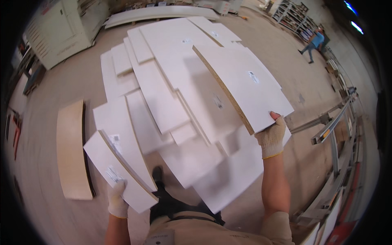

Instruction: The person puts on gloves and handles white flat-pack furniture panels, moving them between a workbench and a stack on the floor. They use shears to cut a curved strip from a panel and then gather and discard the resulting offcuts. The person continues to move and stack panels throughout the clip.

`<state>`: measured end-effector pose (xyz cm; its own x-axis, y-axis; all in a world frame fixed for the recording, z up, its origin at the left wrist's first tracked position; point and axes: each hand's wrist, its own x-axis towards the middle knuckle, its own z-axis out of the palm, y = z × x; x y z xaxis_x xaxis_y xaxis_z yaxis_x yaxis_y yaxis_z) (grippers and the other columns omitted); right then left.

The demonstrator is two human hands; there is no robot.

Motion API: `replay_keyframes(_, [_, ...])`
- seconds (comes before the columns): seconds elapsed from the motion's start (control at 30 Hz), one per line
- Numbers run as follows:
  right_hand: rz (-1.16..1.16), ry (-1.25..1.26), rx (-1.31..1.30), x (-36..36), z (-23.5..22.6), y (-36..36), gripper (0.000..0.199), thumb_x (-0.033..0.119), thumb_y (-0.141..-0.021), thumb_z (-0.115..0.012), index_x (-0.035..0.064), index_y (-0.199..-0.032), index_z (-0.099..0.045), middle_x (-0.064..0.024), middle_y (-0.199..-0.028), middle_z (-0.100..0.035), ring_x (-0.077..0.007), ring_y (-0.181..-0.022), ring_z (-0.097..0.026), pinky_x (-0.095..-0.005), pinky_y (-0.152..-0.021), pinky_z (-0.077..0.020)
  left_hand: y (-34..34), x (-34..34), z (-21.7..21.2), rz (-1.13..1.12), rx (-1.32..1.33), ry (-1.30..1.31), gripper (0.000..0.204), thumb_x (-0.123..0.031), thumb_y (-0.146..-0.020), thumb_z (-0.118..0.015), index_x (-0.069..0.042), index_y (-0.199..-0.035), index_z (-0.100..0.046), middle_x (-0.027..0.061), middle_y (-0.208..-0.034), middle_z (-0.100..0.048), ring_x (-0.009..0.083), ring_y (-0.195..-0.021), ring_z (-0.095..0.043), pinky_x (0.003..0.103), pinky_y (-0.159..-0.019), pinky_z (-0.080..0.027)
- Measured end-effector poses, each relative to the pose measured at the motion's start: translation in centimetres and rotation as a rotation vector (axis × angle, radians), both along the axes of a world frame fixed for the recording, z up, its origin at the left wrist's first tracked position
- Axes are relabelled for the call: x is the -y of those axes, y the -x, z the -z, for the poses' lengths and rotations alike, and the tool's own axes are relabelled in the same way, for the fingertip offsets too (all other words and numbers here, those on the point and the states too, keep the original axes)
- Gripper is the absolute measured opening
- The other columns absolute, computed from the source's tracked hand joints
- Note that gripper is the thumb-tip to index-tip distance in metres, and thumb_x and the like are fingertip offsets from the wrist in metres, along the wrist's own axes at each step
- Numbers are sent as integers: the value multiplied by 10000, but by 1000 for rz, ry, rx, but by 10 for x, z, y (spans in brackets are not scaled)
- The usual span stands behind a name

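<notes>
My right hand (272, 136), in a pale knitted glove with bare fingertips, is closed on the near corner of a wide white chipboard panel (253, 94). That panel is raised above the stack, its raw brown edge facing left and a label on its face. At lower left my gloved left hand (118, 200) grips a narrow white chipboard panel (126, 183), also labelled; the fingers beneath it are hidden. Right beside this piece lies another labelled white panel (118, 118). Many overlapping white panels (163, 98) are piled in front of me, with the raised panel's shadow on them.
A tan board stack (73, 151) lies on the floor at left. Behind it stands a pale machine cabinet (57, 32). Metal rails (335, 122) run along the right side. A person in blue (316, 42) is at the far right near shelving (290, 18). Long white sheets (163, 14) lie at the back.
</notes>
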<state>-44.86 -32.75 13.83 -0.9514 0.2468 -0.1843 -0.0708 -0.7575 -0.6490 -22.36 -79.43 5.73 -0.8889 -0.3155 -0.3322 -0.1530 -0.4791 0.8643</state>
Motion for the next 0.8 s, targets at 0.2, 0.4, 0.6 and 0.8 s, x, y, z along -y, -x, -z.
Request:
replay_keyframes(0.2, [113, 106, 13, 131, 20, 126, 280, 65, -955, -551, 12, -1229, -532, -174, -1256, -663, -373, -1143, -708, -529, -939, -657, 93, 99, -3, 117, 16, -106, 659, -122, -932, -696, 17, -1527, -449, 107, -1357, -627, 244, -1218, -643, 388, -1042, -541])
replay_keyframes(0.4, [245, 115, 15, 187, 16, 195, 225, 74, -1015, -518, 30, -1235, -506, -202, -1299, -624, -418, -1209, -660, -592, -1019, -616, 94, 134, 10, -10, 35, -34, 705, -172, -939, -676, 18, -1554, -387, 133, -1387, -593, 256, -1228, -638, 411, -1026, -554])
replay_keyframes(0.6, [219, 193, -85, 245, 33, 272, 292, 48, -1021, -516, 16, -1311, -511, -194, -1384, -589, -392, -1342, -564, -599, -1178, -490, 99, 150, 23, -51, 17, -30, 706, -196, -979, -648, 25, -1578, -347, 148, -1429, -572, 273, -1273, -617, 422, -1054, -539])
replay_keyframes(0.8, [186, 484, -107, 312, 49, 355, 295, 102, -1049, -538, -6, -1323, -538, -173, -1334, -602, -326, -1256, -590, -478, -1145, -521, 94, 125, 7, -204, 53, -92, 666, -178, -949, -633, 47, -1533, -407, 152, -1364, -602, 261, -1216, -632, 408, -1008, -547])
